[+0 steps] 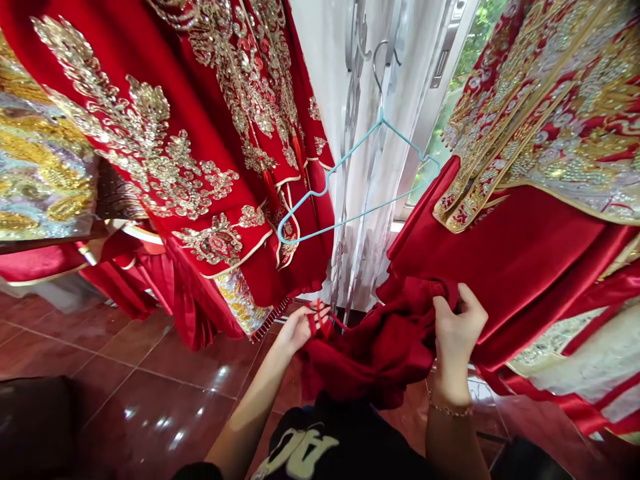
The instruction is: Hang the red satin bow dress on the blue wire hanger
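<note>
A bunched dark red garment hangs between my hands in front of my body. My right hand is closed on its upper right edge, thumb and fingers pinching the cloth. At the left, my left hand has thin red cords looped across its fingers, which are bent round them. The cords run toward the garment. Above it, a light blue hanger with a metal hook hangs bare from a rail stand; neither hand touches it.
Red gowns with gold beading hang close on both sides, a left gown and a right gown. Behind the hanger are a white curtain and a window. The floor is glossy red tile. A dark object stands at lower left.
</note>
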